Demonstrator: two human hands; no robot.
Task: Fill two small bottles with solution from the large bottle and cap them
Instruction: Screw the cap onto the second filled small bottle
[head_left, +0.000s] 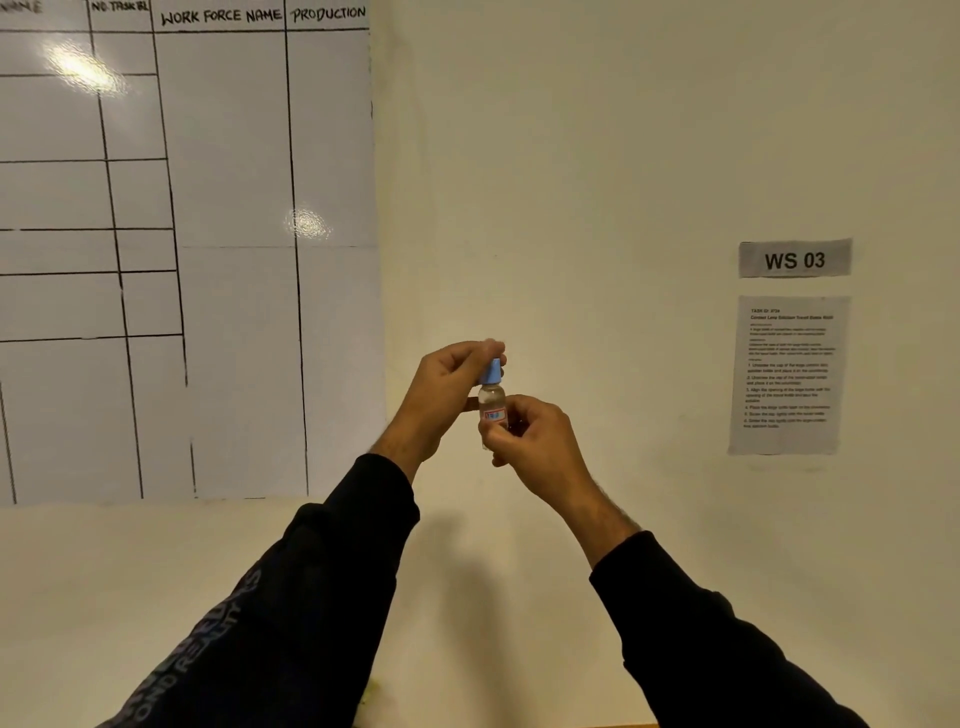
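Head view: left hand (441, 395) fingers are pinching the blue cap (492, 371) on a small bottle (492, 405) the right hand (530, 441) is gripping; other bottles unseen.

Both hands raised, left (441, 395) above right (535, 441), fingers curled.

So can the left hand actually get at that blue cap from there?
Yes, it seems so: the left hand already pinches the blue cap from above, while the right hand grips the small bottle lower down, leaving the top free.
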